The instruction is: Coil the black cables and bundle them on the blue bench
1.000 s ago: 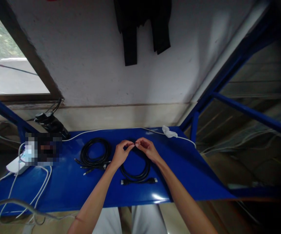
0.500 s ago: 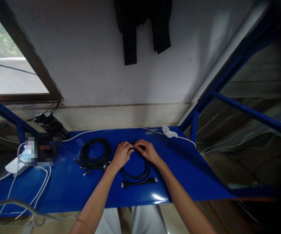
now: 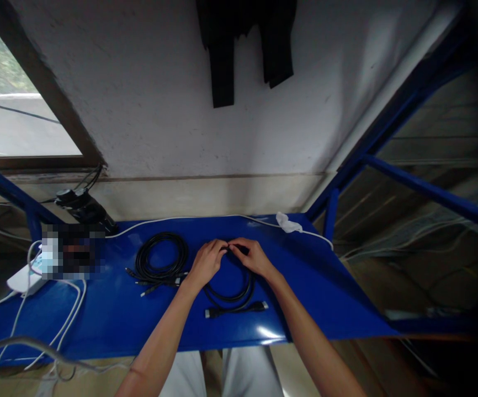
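Note:
A coiled black cable [image 3: 245, 295] lies on the blue table in front of me, its two plug ends at the near side, pointing left and right. At the far side of this coil, my left hand [image 3: 210, 262] pinches the cable from the left. My right hand [image 3: 250, 256] closes on the same stretch from the right, the fingertips of both hands almost touching. Whether a small tie sits between the fingers is too small to tell. Just left of my left hand rests a bundle of coiled black cables [image 3: 162, 259] with several connector ends toward me.
A white power strip [image 3: 27, 278] with white cords [image 3: 73, 314] lies at the table's left, beside a blurred-out patch. Black cylindrical objects [image 3: 84, 207] stand behind it. A white cord with a crumpled white wrap [image 3: 288, 223] runs along the back edge. Blue frame bars [image 3: 330, 215] rise at the right.
My fingertips have come slightly closer together at the far side of the coil. The cables stay in place, and the view has shifted very slightly.

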The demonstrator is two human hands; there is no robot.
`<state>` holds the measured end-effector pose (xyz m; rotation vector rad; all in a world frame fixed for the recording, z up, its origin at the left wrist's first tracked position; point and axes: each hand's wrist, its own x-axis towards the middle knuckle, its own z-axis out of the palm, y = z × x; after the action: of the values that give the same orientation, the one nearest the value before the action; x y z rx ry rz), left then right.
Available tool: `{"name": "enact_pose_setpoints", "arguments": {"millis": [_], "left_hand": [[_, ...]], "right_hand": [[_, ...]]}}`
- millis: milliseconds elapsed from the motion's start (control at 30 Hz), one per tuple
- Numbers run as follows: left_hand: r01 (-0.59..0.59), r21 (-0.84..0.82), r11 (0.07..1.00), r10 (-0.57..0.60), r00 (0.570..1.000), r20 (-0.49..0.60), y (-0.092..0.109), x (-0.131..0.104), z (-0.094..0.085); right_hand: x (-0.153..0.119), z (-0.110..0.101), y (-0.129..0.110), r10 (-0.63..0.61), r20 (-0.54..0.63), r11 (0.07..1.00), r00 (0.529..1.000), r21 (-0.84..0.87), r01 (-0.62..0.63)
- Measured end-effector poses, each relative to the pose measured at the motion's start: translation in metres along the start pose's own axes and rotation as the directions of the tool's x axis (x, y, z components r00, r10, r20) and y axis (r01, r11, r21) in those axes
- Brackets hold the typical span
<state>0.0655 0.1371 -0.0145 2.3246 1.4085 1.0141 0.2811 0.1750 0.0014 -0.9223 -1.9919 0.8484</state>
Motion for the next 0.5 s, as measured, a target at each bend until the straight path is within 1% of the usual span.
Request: {"name": "enact_pose_setpoints", "arguments": {"millis": [200, 300, 367, 500], "left_hand": [[-0.072, -0.032, 0.997, 0.071, 0.996, -0.055, 0.0015, 0.0017, -0.003], [-0.087, -0.066, 0.994, 0.083, 0.994, -0.069, 0.0026, 0.0024, -0.0041], [-0.088, -0.091, 0.992, 0.081, 0.994, -0.079, 0.003, 0.0024, -0.0047], [-0.094, -0.099, 0.991, 0.089, 0.995, -0.055, 0.0025, 0.0014, -0.0065]], "right_hand": [[-0.0002, -0.0007, -0.0005, 0.033, 0.039, 0.999, 0.999, 0.016, -0.034], [-0.0009, -0.0012, 0.0009, 0.039, 0.084, 0.999, 0.996, 0.026, -0.041], [-0.0012, -0.0014, 0.0015, 0.043, 0.091, 0.998, 0.995, 0.034, -0.047], [-0.0013, -0.0013, 0.0014, 0.069, 0.078, 0.997, 0.995, 0.031, -0.072]]}}
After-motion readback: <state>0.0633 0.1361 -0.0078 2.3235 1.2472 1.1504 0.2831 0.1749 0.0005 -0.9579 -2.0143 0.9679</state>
